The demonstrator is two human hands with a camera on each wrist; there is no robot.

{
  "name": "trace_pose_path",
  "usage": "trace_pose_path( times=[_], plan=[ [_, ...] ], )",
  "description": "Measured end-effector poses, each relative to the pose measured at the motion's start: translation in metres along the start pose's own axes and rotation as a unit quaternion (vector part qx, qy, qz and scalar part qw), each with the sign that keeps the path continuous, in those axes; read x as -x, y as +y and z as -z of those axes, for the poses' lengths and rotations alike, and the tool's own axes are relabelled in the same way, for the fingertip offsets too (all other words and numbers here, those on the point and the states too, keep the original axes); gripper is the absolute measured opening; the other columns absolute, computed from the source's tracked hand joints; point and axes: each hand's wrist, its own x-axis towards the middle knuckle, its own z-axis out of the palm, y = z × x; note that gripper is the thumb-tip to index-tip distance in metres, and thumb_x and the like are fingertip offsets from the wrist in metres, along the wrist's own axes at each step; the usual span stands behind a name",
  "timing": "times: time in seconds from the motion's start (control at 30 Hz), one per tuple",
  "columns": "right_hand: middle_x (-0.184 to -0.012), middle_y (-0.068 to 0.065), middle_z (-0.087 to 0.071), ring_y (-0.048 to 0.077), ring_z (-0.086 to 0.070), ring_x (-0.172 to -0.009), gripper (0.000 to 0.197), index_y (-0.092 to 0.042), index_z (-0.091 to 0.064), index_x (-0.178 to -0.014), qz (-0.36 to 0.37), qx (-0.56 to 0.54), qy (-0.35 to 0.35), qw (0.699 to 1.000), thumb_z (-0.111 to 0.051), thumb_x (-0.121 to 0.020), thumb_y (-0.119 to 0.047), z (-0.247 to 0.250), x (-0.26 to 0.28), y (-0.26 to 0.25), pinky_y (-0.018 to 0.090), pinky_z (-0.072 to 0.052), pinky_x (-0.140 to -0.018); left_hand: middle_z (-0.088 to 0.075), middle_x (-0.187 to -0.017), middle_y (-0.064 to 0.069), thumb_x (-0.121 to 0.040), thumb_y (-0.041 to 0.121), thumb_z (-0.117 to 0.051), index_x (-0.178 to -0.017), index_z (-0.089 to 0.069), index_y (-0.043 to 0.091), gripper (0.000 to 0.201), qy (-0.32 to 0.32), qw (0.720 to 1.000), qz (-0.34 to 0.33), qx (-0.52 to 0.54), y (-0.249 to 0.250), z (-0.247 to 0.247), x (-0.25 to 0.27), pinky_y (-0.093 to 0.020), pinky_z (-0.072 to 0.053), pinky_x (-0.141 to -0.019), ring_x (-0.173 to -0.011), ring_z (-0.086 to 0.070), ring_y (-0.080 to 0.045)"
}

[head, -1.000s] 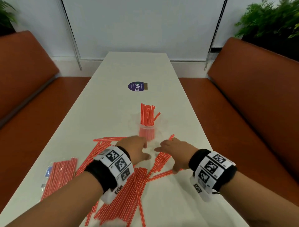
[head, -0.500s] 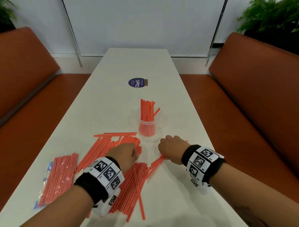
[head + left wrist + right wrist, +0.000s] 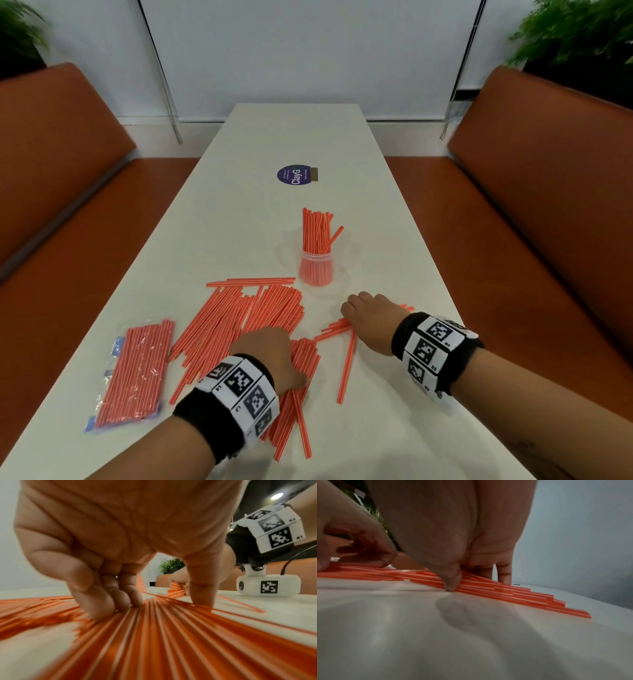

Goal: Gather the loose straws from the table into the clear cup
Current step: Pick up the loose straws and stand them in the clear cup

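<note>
A clear cup (image 3: 315,271) stands mid-table, packed with upright red-and-white straws. Loose straws (image 3: 236,318) are scattered in front of it, towards me. My left hand (image 3: 284,359) lies over the near part of that pile. In the left wrist view its curled fingers (image 3: 106,601) and thumb bear down on a fan of straws (image 3: 171,635) running between them. My right hand (image 3: 363,313) covers a smaller bunch right of the pile. In the right wrist view its thumb and fingers (image 3: 503,573) pinch that bunch (image 3: 513,595) from both sides. One straw (image 3: 346,363) lies by itself between my hands.
A plastic bag of straws (image 3: 133,370) lies near the left edge of the white table (image 3: 239,205). A round purple sticker (image 3: 294,174) sits beyond the cup. Orange benches run along both sides, and the table's right edge is close to my right wrist.
Both hands have drawn back from the cup towards me. The left one now sits on the near pile and the right on the small bunch. One straw has slid apart.
</note>
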Motion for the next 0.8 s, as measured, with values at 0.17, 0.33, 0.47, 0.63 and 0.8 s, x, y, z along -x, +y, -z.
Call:
trace_pose_path(
  times=[0.17, 0.33, 0.47, 0.63, 0.8],
  plan=[
    [-0.123, 0.014, -0.047, 0.029, -0.046, -0.108, 0.036, -0.003, -0.039, -0.123, -0.024, -0.014, 0.008, 1.000, -0.035, -0.088, 0.001, 0.002, 0.002, 0.001, 0.033, -0.034, -0.077, -0.047, -0.064, 0.006, -0.078, 0.036, -0.061, -0.071, -0.049, 0.018, 0.023, -0.020, 1.000, 0.008, 0.021, 0.005, 0.002, -0.005, -0.020, -0.039, -0.049, -0.057, -0.047, -0.011],
    [-0.113, 0.012, -0.054, 0.025, -0.044, -0.084, 0.037, -0.004, -0.038, -0.120, -0.042, -0.021, 0.009, 0.999, -0.037, -0.084, 0.005, 0.008, 0.001, 0.002, 0.031, -0.029, -0.073, -0.045, -0.064, 0.005, -0.084, 0.026, -0.052, -0.064, -0.042, 0.018, 0.024, -0.029, 0.999, -0.005, 0.038, 0.003, 0.000, -0.011, -0.020, -0.037, -0.051, -0.056, -0.044, -0.010],
    [-0.109, 0.012, -0.055, 0.024, -0.040, -0.073, 0.038, -0.004, -0.035, -0.122, -0.070, -0.060, 0.008, 0.996, -0.037, -0.085, 0.006, 0.013, -0.001, 0.003, 0.033, -0.032, -0.074, -0.046, -0.070, 0.005, -0.090, 0.022, -0.046, -0.077, -0.050, 0.015, 0.014, -0.019, 0.998, -0.010, 0.067, 0.001, -0.001, -0.014, -0.019, -0.036, -0.051, -0.058, -0.044, -0.009],
    [-0.108, 0.013, -0.055, 0.024, -0.046, -0.071, 0.041, -0.006, -0.033, -0.125, -0.086, -0.120, 0.005, 0.989, -0.038, -0.086, 0.006, 0.011, -0.003, 0.006, 0.033, -0.038, -0.068, -0.046, -0.068, 0.003, -0.096, 0.015, -0.037, -0.123, -0.040, 0.001, 0.030, -0.001, 0.992, 0.006, 0.130, -0.003, -0.004, -0.016, -0.019, -0.029, -0.045, -0.053, -0.039, -0.007],
    [-0.108, 0.015, -0.055, 0.028, -0.055, -0.076, 0.025, -0.006, -0.036, -0.121, -0.107, -0.171, 0.010, 0.979, -0.035, -0.098, -0.015, 0.008, -0.007, 0.011, 0.037, -0.047, -0.069, -0.042, -0.064, 0.001, -0.095, 0.007, -0.033, -0.115, -0.037, 0.000, 0.021, 0.017, 0.975, 0.014, 0.220, -0.010, -0.006, -0.020, -0.021, -0.031, -0.045, -0.050, -0.037, -0.010]
  ],
)
